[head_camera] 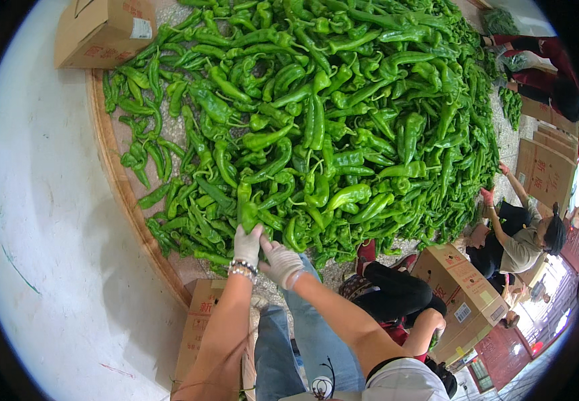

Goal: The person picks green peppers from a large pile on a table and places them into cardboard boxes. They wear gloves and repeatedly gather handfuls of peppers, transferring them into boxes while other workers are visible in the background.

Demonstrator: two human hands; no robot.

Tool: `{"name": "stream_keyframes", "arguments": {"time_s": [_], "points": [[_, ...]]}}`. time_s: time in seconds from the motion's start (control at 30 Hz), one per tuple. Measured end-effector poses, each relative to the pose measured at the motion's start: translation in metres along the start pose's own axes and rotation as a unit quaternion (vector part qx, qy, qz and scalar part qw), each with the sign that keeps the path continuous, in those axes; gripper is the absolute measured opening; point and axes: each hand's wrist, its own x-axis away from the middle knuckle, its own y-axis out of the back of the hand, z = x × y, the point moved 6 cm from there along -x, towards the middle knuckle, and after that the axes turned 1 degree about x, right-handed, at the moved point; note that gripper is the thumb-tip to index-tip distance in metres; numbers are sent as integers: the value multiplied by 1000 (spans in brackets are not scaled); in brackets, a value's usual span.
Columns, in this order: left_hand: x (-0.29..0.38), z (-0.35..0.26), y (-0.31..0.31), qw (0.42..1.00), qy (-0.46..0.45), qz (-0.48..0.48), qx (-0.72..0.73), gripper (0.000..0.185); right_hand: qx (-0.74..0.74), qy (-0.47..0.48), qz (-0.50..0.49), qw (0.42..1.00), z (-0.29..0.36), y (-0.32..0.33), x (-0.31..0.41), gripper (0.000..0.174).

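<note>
A large heap of long green peppers (314, 120) spreads over the speckled floor in front of me. My left hand (247, 248), in a pale glove with beaded bracelets at the wrist, grips green peppers (247, 210) that point away from me at the heap's near edge. Close against it is my right hand (282, 263), also gloved, its fingertips by the left hand's fingers. Whether the right fingers hold a pepper too is hidden.
A white wall with wooden skirting (124, 193) curves along the left. Cardboard boxes stand at the upper left (106, 37), beside my legs (196, 326) and at the right (457, 301). A seated person (395, 295) is close on my right; another person (515, 230) reaches toward the heap farther off.
</note>
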Motion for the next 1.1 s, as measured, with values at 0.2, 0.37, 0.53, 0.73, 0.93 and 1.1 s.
{"name": "stream_keyframes", "arguments": {"time_s": [0.2, 0.37, 0.53, 0.73, 0.93, 1.1], "points": [[5, -50, 40, 995, -55, -82, 8, 26, -89, -111, -321, 936, -91, 169, -47, 69], [-62, -150, -38, 970, -212, 99, -63, 27, -24, -179, -241, 954, -203, 176, -170, 90], [-96, -238, -121, 866, -373, 182, -280, 49, -34, -85, -245, 965, -104, 117, -157, 75], [-96, -203, -55, 898, -283, 80, -328, 40, 28, -19, -90, 995, -28, 90, -115, 76], [-71, -101, 93, 996, -78, -13, -47, 29, 41, 177, 29, 983, 43, 27, -78, 71], [-59, -24, 145, 989, -17, -91, -117, 26, -67, 249, -16, 966, 21, -8, -64, 32]]}}
